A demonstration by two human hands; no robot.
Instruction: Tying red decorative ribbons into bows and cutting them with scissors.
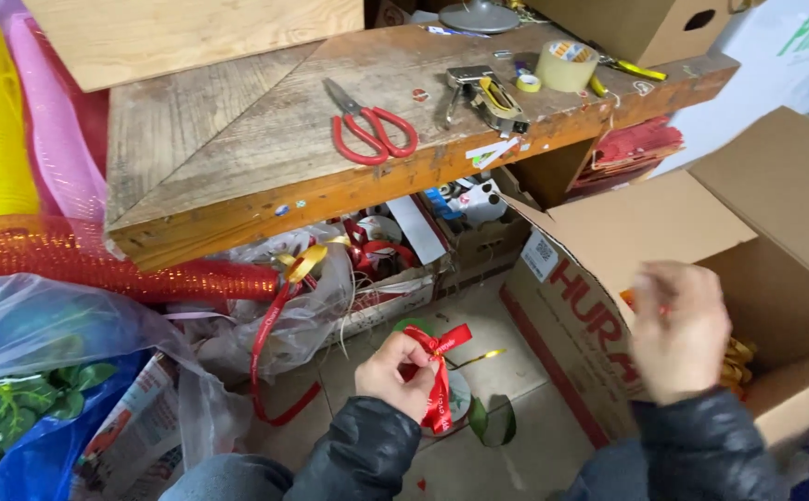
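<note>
Below the bench [237,176] edge, over the tiled floor, the left hand [395,371] pinches a red ribbon bow [442,348] between thumb and fingers; the grip is clenched on the bow's knot. The bow's tail hangs down past the wrist, and a thin gold strand sticks out to the right of the bow. The right hand [678,329] is raised over the open cardboard box [794,213] and is blurred; its fingers are curled, but whether they grasp anything cannot be told. Gold ribbon [737,362] lies inside the box, just beside that hand.

On the bench top lie red-handled scissors [372,125], a stapler [488,97] to their right, and a tape roll [567,65] near the far right corner. Under the bench sit clear plastic bags with red and gold ribbon. At the left, a red mesh roll [98,264] lies across the bags, with yellow and pink mesh rolls standing behind it. Green leaves show in a blue bag [24,408] at lower left.
</note>
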